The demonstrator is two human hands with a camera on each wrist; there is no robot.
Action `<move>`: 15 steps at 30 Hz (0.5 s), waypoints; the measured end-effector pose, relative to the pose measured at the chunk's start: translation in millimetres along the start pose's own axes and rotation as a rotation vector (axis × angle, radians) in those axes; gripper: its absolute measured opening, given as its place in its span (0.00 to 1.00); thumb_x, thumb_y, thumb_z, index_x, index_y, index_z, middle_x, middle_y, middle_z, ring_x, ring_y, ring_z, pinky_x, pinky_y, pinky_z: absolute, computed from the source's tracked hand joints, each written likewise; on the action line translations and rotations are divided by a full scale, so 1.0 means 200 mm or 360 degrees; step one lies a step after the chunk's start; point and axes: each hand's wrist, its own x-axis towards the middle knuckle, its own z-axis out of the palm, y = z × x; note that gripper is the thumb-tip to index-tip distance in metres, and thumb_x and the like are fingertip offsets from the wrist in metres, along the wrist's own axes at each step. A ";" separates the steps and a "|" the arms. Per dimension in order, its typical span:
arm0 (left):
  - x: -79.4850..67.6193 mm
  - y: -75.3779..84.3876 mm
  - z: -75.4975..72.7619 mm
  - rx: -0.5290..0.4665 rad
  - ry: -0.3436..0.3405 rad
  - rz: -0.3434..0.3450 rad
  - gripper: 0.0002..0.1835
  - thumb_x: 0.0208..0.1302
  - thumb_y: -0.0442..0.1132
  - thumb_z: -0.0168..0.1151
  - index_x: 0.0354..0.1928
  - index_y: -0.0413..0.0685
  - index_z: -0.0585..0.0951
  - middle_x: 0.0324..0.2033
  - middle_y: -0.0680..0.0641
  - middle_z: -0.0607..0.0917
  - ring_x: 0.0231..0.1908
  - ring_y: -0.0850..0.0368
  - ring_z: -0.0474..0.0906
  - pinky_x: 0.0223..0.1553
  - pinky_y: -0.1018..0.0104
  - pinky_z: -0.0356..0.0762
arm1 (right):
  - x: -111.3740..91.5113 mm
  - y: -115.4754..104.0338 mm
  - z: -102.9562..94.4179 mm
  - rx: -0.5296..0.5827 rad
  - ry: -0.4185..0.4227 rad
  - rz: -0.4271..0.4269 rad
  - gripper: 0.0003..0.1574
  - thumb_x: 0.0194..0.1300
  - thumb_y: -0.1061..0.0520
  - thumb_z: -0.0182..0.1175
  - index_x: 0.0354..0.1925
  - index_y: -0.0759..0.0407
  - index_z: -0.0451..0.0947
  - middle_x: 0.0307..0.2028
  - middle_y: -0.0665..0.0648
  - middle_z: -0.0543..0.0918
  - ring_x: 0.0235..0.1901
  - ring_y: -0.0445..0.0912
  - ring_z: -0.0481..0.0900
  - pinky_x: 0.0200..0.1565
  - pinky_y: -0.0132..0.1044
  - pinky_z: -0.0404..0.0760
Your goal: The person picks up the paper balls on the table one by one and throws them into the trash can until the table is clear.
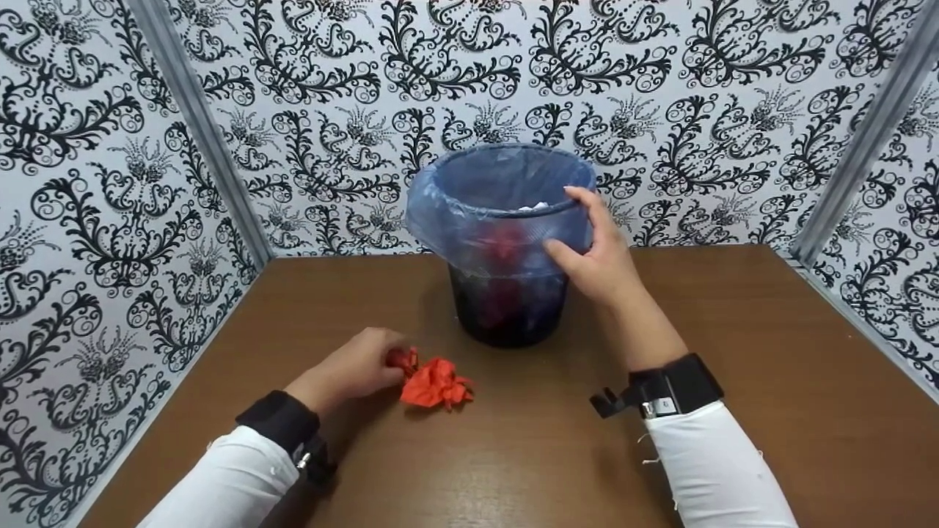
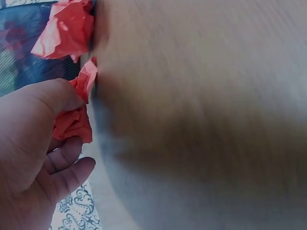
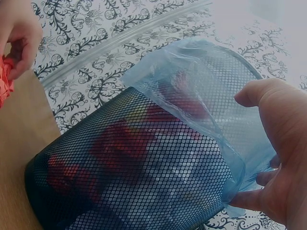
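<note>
My left hand (image 1: 359,363) pinches a crumpled piece of red paper (image 2: 74,123) between thumb and fingers, low over the table. A second crumpled red paper (image 1: 438,385) lies just beyond its fingertips on the table. Upright behind them stands a black mesh waste bin (image 1: 506,308), lined with a translucent blue bag (image 1: 469,220) folded over its rim. With thumb and fingers spread around the upper right side, my right hand (image 1: 605,257) holds the bin through the bag. Red and white crumpled pieces (image 3: 120,146) show through the mesh inside.
The brown wooden table (image 1: 513,455) reaches back to white walls with black swirl patterns (image 1: 330,125). Grey metal strips (image 1: 202,132) run up both wall corners. Each wrist wears a black band (image 1: 279,422) with a small device.
</note>
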 end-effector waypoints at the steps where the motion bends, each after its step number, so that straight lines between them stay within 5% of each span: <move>1: -0.01 0.00 -0.01 -0.0004 0.0020 0.0000 0.06 0.53 0.30 0.67 0.30 0.48 0.80 0.24 0.52 0.79 0.27 0.61 0.71 0.31 0.69 0.71 | 0.00 0.00 0.00 0.0001 0.0002 0.0001 0.46 0.60 0.53 0.72 0.72 0.38 0.65 0.69 0.57 0.71 0.63 0.56 0.72 0.66 0.60 0.71; 9: -0.02 0.04 -0.14 -0.0033 0.0156 -0.0064 0.09 0.50 0.32 0.68 0.26 0.53 0.77 0.25 0.54 0.77 0.29 0.61 0.72 0.31 0.68 0.72 | 0.01 0.01 0.01 0.0035 0.0031 -0.0039 0.46 0.59 0.56 0.72 0.72 0.42 0.66 0.70 0.57 0.71 0.63 0.53 0.72 0.67 0.55 0.69; 15: -0.01 0.09 -0.23 -0.0066 0.0270 -0.0095 0.13 0.51 0.29 0.69 0.40 0.49 0.84 0.35 0.51 0.83 0.36 0.59 0.79 0.38 0.67 0.82 | 0.00 0.00 0.01 0.0002 0.0014 -0.0021 0.46 0.59 0.54 0.72 0.73 0.41 0.65 0.72 0.57 0.69 0.65 0.54 0.71 0.68 0.58 0.68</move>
